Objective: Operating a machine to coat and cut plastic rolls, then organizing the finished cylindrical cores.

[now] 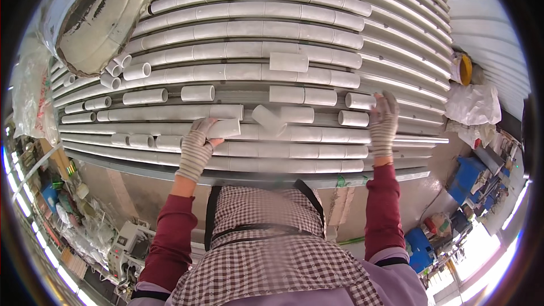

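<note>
White tube pieces, seemingly plastic, lie end to end in the grooves of a long metal rack point(402, 73). My left hand point(198, 141), in a striped fingerless glove, closes around a short white tube point(225, 129) above the near rows. To the right, my right hand point(384, 119), gloved alike, has its fingers curled at the right end of another short tube point(359, 101). Just below that one, a second tube point(352, 118) lies beside the same hand. Between my hands a blurred tube point(268, 119) sits aslant across the grooves. One more tube point(288, 62) rests on top of the farther rows.
A large, worn whitish round vessel point(107, 17) overhangs the rack's far left, with several loose tubes by its rim. Clear plastic sheeting point(31, 96) hangs at the left. White bags point(473, 105) and a yellow-rimmed container point(463, 69) stand beyond the right end. The rack's near edge point(396, 179) runs before my apron.
</note>
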Demonstrator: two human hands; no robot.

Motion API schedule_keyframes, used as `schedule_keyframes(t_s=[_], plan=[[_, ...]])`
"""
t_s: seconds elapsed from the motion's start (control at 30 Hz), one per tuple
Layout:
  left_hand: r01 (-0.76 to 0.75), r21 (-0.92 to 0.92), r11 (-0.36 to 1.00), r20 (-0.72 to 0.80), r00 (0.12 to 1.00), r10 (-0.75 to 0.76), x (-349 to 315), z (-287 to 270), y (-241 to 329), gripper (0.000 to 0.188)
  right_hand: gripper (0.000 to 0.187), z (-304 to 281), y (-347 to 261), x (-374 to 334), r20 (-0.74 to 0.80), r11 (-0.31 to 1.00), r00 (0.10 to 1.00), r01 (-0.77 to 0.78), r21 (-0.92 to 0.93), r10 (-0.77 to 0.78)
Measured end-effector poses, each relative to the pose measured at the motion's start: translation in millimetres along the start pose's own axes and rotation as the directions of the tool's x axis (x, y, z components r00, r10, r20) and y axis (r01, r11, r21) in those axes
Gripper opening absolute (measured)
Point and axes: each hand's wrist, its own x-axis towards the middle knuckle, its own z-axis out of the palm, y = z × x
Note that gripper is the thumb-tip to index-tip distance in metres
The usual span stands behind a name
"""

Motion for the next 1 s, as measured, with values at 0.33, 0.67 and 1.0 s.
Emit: schedule_keyframes(t_s=[0.33, 0.67, 1.0], plan=[[0.006, 0.424, 0.906, -0.084, 0.996, 0.033, 83, 18, 26, 0.044, 0.039, 78, -130, -63, 0.558, 0.941, 0.758, 0.289, 0.177, -0.338], [-0.065, 0.579, 0.812, -0.039, 0.994, 0.107, 53, 62, 30, 0.072, 0.031, 35, -80, -58, 0.514, 0.885, 0.793, 0.448, -0.126, -0.329], [0.118, 0.744, 0.658, -0.120, 0.992, -0.042, 45, -7, -31, 0.075, 0.047, 18, 54, -15, -0.008, 0.938, 0.995, -0.093, -0.335, 0.096]])
